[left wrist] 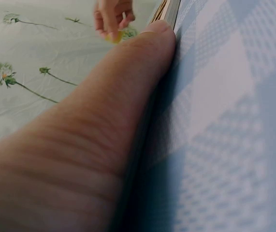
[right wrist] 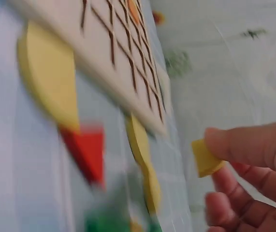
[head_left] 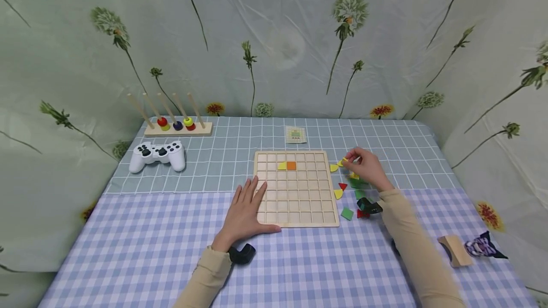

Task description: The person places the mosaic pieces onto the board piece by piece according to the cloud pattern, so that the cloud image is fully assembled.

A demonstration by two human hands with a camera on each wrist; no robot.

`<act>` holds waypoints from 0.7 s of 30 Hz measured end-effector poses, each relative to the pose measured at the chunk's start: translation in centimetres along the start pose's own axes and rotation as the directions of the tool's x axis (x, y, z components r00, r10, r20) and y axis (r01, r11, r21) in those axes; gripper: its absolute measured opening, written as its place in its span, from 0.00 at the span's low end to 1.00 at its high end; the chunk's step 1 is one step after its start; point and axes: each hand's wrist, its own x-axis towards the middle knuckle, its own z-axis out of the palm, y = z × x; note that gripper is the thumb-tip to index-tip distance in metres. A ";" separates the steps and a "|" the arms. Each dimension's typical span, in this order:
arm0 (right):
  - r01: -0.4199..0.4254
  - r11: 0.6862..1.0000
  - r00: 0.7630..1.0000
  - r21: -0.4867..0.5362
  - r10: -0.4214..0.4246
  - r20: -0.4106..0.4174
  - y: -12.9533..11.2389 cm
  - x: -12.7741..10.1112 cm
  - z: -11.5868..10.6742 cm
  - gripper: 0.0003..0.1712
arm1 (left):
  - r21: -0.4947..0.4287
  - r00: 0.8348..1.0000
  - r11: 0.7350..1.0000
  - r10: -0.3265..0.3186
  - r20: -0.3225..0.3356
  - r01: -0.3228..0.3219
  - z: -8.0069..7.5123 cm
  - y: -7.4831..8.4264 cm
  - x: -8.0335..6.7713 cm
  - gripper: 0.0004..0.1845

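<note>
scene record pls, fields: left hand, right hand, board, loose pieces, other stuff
left hand: left hand rests flat, fingers straight, on the near-left corner of the wooden grid board
right hand: right hand pinches a yellow piece just right of the board
board: yellow tile and orange tile side by side in its second row
loose pieces: yellow, red and green, along the board's right edge
other stuff: white game controller, peg rack with beads, small card

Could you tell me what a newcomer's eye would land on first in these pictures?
Probably the wooden grid board at the table's middle, with a yellow tile and an orange tile side by side in its second row. Next, the right hand pinching a yellow piece just right of the board, above scattered coloured pieces, while the left hand rests flat on the board's near left corner.
</note>
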 end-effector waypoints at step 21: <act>0.020 0.998 0.994 0.068 -0.028 0.109 -5.4 2.6 7.9 0.07 | -0.005 1.000 1.000 -0.014 0.019 0.014 0.0 -0.1 0.1 0.66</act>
